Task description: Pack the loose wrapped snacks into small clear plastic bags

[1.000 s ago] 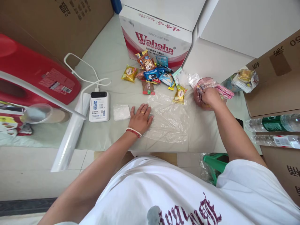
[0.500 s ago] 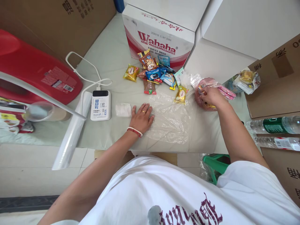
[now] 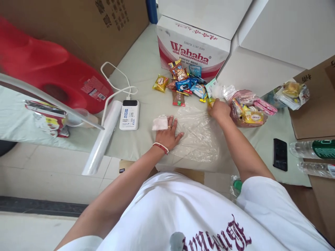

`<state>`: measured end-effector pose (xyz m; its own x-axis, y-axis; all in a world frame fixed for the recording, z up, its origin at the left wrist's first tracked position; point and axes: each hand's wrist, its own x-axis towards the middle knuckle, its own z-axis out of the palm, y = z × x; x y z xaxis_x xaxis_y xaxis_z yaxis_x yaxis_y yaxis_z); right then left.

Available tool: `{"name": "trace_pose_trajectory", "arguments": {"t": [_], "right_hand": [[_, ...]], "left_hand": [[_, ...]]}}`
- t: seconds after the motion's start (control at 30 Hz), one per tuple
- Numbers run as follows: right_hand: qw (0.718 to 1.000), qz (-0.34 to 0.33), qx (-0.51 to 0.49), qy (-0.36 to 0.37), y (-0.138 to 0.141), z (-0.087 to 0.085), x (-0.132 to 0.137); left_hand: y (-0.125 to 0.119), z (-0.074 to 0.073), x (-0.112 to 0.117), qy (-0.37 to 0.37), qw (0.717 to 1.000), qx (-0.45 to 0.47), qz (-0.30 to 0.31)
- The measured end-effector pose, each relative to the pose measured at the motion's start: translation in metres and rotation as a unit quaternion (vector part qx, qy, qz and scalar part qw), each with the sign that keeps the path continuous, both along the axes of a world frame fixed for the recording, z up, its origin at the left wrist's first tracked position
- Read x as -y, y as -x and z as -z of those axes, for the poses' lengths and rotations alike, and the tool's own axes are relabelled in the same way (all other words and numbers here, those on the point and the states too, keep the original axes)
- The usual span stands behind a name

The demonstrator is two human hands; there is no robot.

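My left hand [image 3: 169, 134] lies flat on the table with its fingers spread, at the left edge of a clear plastic sheet [image 3: 200, 139]. A white folded tissue [image 3: 160, 123] overlaps its outer fingers; whether they press on it I cannot tell. To the right, my right hand [image 3: 220, 110] has its fingers closed on a small yellow snack packet [image 3: 210, 101], mostly hidden by the hand. Just beside it stands a pink see-through bowl [image 3: 235, 120] with several wrapped snacks in it, a yellow one on top. A pile of snack packets [image 3: 184, 84] lies beyond the sheet.
A Wahaha carton [image 3: 191, 52] stands behind the pile. At left are a white power bank [image 3: 129, 115] with its cable, a clear plastic roll [image 3: 102, 143] and a red jug [image 3: 65, 73]. A black phone [image 3: 280, 154] and plastic bottles [image 3: 321, 149] are at right.
My right hand has left the bowl and moved left to the yellow packet beside the pile. The tissue now overlaps my left fingers. The whole view has shifted, bringing the phone into sight.
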<state>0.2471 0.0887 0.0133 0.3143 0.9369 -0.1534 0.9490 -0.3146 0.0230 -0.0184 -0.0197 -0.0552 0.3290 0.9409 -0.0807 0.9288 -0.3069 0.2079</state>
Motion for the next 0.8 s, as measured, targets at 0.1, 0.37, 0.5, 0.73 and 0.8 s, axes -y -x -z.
{"name": "trace_pose_trajectory", "arguments": {"t": [0.1, 0.37, 0.5, 0.73, 0.8], "right_hand": [[0.995, -0.034, -0.012, -0.089, -0.01, -0.03, 0.017], [0.955, -0.287, -0.064, -0.041, 0.038, -0.06, 0.093], [0.945, -0.306, -0.094, 0.07, 0.06, -0.008, 0.103], [0.894, -0.355, -0.257, -0.09, 0.026, 0.016, 0.157], [0.875, -0.4, -0.262, -0.076, 0.021, 0.024, 0.185]], "left_hand": [[0.001, 0.001, 0.001, -0.001, 1.0, 0.01, -0.006], [0.0, 0.01, 0.001, -0.019, 0.997, 0.063, -0.035], [0.008, 0.013, 0.008, -0.051, 0.99, 0.119, -0.055], [0.044, 0.01, 0.007, -0.088, 0.971, 0.186, 0.122], [0.053, 0.009, 0.0, -0.044, 0.973, 0.172, 0.146]]}}
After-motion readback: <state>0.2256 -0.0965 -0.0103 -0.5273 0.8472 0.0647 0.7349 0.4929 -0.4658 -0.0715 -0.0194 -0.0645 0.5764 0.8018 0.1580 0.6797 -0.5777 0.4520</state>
